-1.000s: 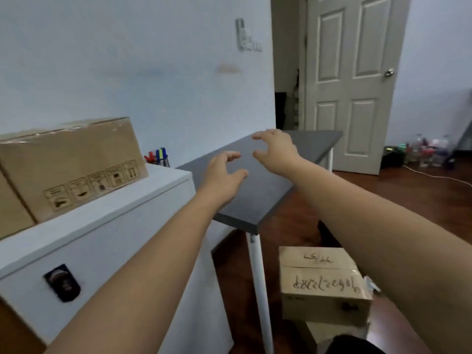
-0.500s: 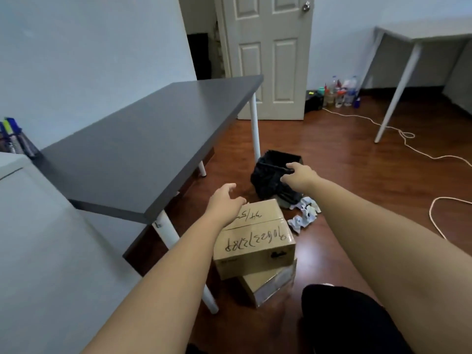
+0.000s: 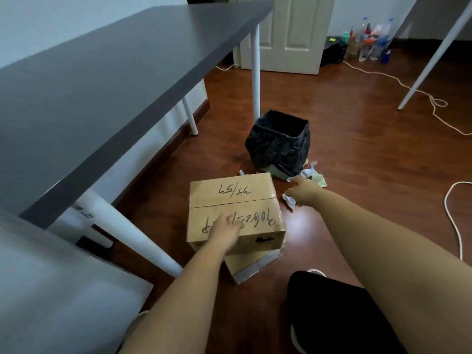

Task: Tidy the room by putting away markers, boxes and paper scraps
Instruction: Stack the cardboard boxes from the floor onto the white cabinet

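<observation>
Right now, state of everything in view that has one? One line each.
top box: closed, stacked on another box
lower box: on the floor, mostly hidden
trash bin: upright, open top, black liner fitted
paper scraps: crumpled, on the floor beside the bin
door: closed
left hand: fingers straight, resting on the top box
right hand: fingers extended over the scraps, holding nothing

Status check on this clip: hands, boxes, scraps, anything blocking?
Left hand open, resting on top cardboard box. Right hand open, reaching to paper scraps beside lined bin. Nothing picked up. Path clear.
</observation>
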Motion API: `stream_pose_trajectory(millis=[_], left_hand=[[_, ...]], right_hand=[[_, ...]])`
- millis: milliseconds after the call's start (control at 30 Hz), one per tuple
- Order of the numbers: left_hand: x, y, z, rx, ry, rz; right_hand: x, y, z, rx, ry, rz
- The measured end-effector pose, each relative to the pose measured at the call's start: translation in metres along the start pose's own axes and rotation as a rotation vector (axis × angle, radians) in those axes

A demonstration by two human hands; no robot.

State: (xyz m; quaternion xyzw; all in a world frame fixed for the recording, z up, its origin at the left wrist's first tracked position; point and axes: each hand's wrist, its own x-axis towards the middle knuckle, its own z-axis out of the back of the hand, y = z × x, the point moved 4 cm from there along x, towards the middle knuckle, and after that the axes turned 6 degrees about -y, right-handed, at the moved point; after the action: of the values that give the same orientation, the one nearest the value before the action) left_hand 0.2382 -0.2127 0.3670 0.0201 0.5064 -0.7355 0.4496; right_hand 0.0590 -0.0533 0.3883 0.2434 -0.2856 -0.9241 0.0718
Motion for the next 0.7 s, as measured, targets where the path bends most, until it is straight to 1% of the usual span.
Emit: stream_pose_trajectory(millis=[100,267,333,433,567,633,700], left_hand=[[0.004,0.015,-0.041,-0.102,0.021,0.125],[0.021,0.043,-0.086,-0.316,-0.082,0.367],[0.023,0.049,-0.103,-0.392,-0.065,0.445],[0.027,0.051,-0.134,-0.469,-0.006,0.505],[0.036,0.048,-0.177,-0.573,0.024,0.577],[0.04,0.046,-0.195,-0.64,-0.004,0.611],[0.04,0.047,-0.205,-0.692,-0.073,0.645]], right_hand=[[0.028,0.003,0.002,-0.076,-0.001,0.041],[0.064,0.004,-0.001,-0.249,0.029,0.162],[0.079,0.002,-0.006,-0.271,0.048,0.193],[0.099,0.0,-0.012,-0.313,0.081,0.23],[0.12,-0.004,-0.023,-0.345,0.12,0.268],[0.129,-0.009,-0.031,-0.349,0.132,0.284],[0.138,-0.012,-0.039,-0.365,0.139,0.326]])
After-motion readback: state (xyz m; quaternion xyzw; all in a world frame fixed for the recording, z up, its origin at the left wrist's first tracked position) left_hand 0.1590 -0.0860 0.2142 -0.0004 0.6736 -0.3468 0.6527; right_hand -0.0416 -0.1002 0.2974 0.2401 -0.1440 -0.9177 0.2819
